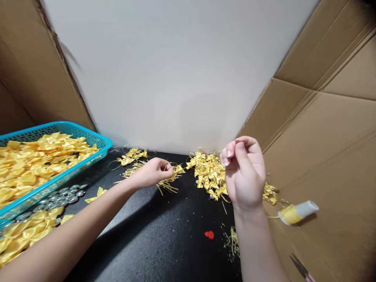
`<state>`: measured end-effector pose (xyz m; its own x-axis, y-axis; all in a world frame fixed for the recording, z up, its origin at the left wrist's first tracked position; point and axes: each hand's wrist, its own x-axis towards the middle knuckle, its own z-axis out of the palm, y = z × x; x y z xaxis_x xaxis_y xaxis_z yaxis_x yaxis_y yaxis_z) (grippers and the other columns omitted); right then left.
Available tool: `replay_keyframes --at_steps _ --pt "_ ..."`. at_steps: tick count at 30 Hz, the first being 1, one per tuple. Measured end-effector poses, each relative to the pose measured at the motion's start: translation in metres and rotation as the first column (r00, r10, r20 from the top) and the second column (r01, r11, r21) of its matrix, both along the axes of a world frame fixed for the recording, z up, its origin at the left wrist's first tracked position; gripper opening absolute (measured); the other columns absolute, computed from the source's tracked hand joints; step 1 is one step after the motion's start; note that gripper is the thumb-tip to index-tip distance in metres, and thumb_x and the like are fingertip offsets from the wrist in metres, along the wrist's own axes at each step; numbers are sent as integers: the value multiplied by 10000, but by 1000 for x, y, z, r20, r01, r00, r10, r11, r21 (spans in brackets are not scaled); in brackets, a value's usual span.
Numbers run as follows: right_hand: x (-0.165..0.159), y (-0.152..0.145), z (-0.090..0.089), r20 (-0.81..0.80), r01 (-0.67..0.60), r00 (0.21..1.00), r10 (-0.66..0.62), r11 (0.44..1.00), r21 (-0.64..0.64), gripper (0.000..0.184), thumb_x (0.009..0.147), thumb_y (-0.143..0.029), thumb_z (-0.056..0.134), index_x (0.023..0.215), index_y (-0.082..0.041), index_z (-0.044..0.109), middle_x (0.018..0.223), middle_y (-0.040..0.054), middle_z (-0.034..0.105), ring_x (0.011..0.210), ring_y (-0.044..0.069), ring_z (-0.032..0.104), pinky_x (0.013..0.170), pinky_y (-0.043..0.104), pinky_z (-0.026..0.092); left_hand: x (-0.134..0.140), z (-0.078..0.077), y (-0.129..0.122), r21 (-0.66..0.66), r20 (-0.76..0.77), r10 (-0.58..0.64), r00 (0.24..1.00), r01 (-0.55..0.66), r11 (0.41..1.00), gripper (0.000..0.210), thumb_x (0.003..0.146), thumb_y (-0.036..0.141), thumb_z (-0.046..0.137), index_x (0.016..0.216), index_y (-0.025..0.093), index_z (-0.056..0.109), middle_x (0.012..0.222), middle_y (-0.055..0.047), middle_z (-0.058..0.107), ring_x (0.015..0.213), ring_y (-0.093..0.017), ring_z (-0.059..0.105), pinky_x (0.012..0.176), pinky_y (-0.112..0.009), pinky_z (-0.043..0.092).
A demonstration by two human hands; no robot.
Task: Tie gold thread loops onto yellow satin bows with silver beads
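Note:
My left hand is closed in a pinch over a pile of gold twist ties. At its fingertips shows a yellow ribbon bow, with a thin loop beside it. Raised at the right, my right hand has its thumb and fingers pressed together. Whatever lies between those fingers is too small or hidden to make out. Behind and left of the right hand is a heap of yellow bows with thin gold strands. A few more bows with thin loops lie beyond the left hand.
A blue basket of yellow bows stands at the left. Clear shiny beads and loose yellow bows lie before it. Right are a yellow-wrapped spool, scissors, yellow scraps and a red piece. Cardboard walls flank the black tabletop.

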<state>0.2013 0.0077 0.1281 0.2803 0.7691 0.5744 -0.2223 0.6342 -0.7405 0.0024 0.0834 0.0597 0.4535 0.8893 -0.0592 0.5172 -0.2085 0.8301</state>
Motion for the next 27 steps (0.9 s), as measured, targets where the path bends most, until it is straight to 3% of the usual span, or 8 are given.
replay_keyframes --at_steps 6,10,13,16,22,27 --pt "6 7 -3 16 48 999 -48 999 -20 43 892 -245 532 855 -251 509 666 -31 454 549 106 429 503 256 380 0 -4 2 -63 14 -57 998 58 996 174 691 323 561 589 187 520 542 58 434 524 -115 374 533 -248 263" --pt "11 9 -3 60 -22 998 25 999 -43 40 887 -260 528 864 -257 496 670 -36 462 541 102 441 508 261 393 -2 -5 2 -139 51 -134 990 140 980 197 713 347 565 601 184 561 552 50 494 537 -119 439 553 -234 317" --pt "10 9 -3 128 -98 985 116 986 -138 61 873 -303 529 867 -263 482 652 -43 470 523 102 449 497 263 403 0 -5 0 -234 80 -213 974 226 945 207 711 357 588 598 184 601 593 23 581 587 -135 523 603 -231 398" --pt "3 9 -4 144 -198 960 241 945 -260 82 845 -314 547 848 -250 495 630 -41 500 520 100 472 488 256 422 6 -10 -6 -318 76 -257 964 267 910 221 711 370 599 613 179 649 607 -1 627 601 -150 566 611 -239 435" --pt "-14 1 -15 65 -421 869 491 802 -425 71 834 -281 567 819 -214 546 627 -49 552 497 71 493 484 228 437 15 -33 -34 -352 52 -313 948 310 883 250 698 346 657 543 170 569 499 26 554 484 -115 463 498 -228 317" --pt "-9 -15 -26 69 -403 875 479 801 -444 92 844 -301 582 832 -219 544 630 -58 563 501 69 504 499 229 453 9 -48 -62 -474 256 -188 948 293 830 225 648 291 705 664 184 508 561 60 558 506 -103 500 531 -226 396"
